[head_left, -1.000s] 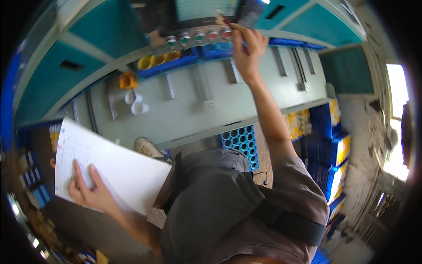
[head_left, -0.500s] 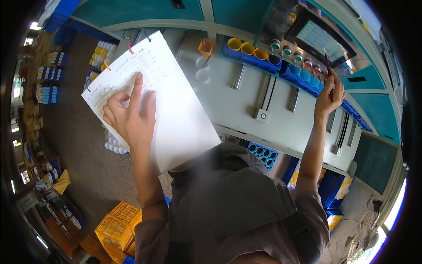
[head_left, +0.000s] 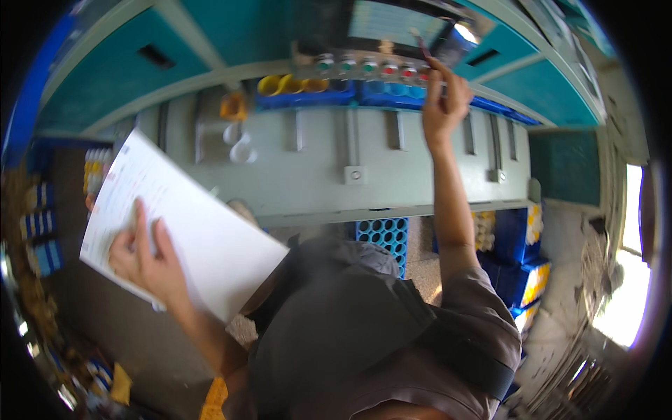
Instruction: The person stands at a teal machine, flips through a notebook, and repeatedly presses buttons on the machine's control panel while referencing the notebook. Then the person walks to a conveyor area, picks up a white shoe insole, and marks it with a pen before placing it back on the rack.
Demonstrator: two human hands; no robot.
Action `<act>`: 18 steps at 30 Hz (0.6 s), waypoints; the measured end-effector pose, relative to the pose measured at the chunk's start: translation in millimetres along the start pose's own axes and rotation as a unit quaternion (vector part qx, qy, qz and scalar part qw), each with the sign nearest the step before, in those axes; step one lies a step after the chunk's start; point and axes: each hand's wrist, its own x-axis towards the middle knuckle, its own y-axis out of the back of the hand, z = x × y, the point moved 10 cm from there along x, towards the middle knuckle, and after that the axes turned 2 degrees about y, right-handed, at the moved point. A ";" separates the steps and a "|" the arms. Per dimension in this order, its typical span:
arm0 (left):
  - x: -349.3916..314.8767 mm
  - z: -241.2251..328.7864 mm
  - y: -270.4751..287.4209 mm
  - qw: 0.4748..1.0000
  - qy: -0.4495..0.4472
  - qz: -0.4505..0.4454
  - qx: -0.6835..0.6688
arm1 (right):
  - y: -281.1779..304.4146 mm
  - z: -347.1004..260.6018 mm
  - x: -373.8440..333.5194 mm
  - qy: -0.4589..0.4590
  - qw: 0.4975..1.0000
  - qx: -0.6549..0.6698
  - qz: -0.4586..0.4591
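A white sheaf of paper (head_left: 203, 231) with handwriting, tilted, reaches from my body out to the left. My left hand (head_left: 150, 259) lies on top of it, index finger stretched over the writing and thumb apart, the other fingers bent. What bears the paper from below is hidden. To the right, my raised right hand (head_left: 446, 105) grips a slim dark red pen (head_left: 423, 47), tip upward. That hand is in front of a row of green and red push buttons (head_left: 369, 67), below a screen (head_left: 395, 22). Whether it touches a button I cannot tell.
A grey-white worktop (head_left: 280, 182) carries metal rails and blue bins with yellow (head_left: 292, 84) and light blue (head_left: 395, 89) cups. An orange container (head_left: 233, 105) stands by white cups (head_left: 243, 152). Below are a crate of blue tubes (head_left: 381, 234) and stacked blue crates (head_left: 514, 280).
The view has swung round, and the worktop now lies level across it. The paper and both hands appear further left. My right hand still has the pen, now up by the red buttons.
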 end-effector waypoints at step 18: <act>0.9 -0.4 -2.7 1.000 0.002 -0.003 -0.023 | -7.4 -13.5 23.8 0.021 1.000 0.018 0.008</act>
